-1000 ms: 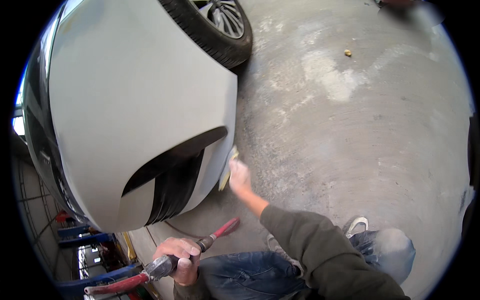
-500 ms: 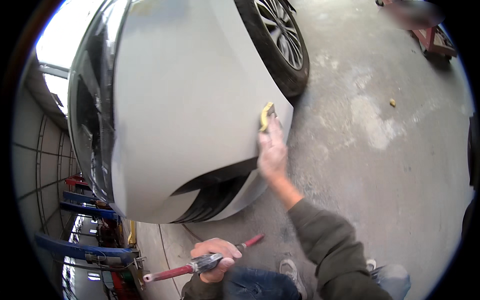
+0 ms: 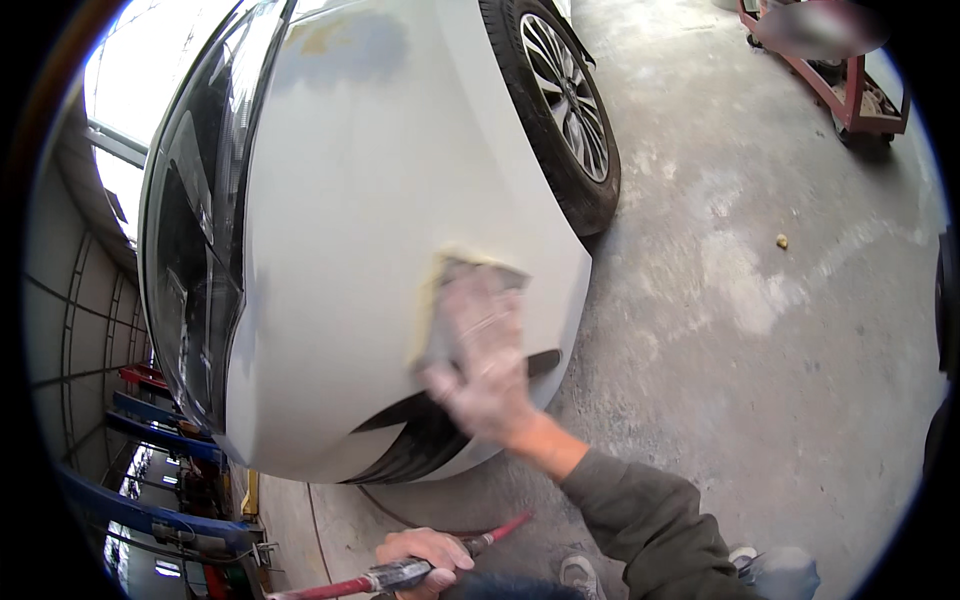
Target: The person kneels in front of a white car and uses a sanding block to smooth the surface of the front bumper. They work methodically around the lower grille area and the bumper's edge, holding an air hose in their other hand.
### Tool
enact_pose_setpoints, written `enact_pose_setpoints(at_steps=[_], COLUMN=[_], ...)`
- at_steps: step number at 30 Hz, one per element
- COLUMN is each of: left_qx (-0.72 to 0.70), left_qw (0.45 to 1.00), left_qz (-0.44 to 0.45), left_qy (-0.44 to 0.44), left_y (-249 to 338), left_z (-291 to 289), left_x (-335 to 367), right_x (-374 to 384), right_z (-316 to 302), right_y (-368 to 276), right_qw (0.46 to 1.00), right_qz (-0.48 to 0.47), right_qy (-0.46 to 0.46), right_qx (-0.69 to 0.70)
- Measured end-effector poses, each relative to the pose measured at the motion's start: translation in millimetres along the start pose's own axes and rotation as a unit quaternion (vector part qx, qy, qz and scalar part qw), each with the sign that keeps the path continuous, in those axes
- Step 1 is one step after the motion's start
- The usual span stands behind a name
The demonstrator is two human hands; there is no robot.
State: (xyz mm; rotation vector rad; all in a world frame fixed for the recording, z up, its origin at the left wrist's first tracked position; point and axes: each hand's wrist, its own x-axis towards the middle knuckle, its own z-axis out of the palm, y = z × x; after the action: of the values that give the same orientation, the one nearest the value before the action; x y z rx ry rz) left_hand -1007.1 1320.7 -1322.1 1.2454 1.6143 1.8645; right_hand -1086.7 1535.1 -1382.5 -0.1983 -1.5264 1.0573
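Note:
A pale grey-white car bumper (image 3: 350, 250) fills the middle, with a dark lower grille (image 3: 425, 435). On its lower side my right hand (image 3: 487, 350), dusty white and blurred by motion, presses a grey sanding pad with a yellow edge (image 3: 440, 270) against the paint. The fingers lie over the pad and hide much of it. Below the bumper, my left hand (image 3: 425, 560) is closed round a red, rod-like tool with a black-and-grey middle (image 3: 400, 574). Its exact kind I cannot make out. Both of its red ends stick out past the fist.
A wheel (image 3: 565, 100) stands at the bumper's far side. Yellow and grey patches (image 3: 345, 45) mark the upper panel beside the headlamp (image 3: 205, 200). A red wheeled cart (image 3: 850, 100) is far right; a small yellowish lump (image 3: 782, 242) lies on the floor. Blue lift arms (image 3: 150, 515) are at left.
My right hand and the pad have moved left from the bumper's edge, and the pad now lies flatter on the panel. My left hand still holds the red tool, slightly lower in view.

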Motion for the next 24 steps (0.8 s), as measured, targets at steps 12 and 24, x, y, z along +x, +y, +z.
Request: enact_pose_setpoints(at_steps=[12,24], left_qx=[0.108,0.153], left_qw=[0.969,0.943], left_qz=[-0.129,-0.057], left_qy=[0.181,0.289], left_y=[98,150], left_z=[-53,-42], left_x=[6,-63], right_x=[109,68], right_z=[-6,35], right_y=[-15,-115], right_qw=[0.987,0.975], right_qz=[-0.030,-0.147], right_qy=[-0.109,-0.152], right_qx=[-0.114,-0.063])
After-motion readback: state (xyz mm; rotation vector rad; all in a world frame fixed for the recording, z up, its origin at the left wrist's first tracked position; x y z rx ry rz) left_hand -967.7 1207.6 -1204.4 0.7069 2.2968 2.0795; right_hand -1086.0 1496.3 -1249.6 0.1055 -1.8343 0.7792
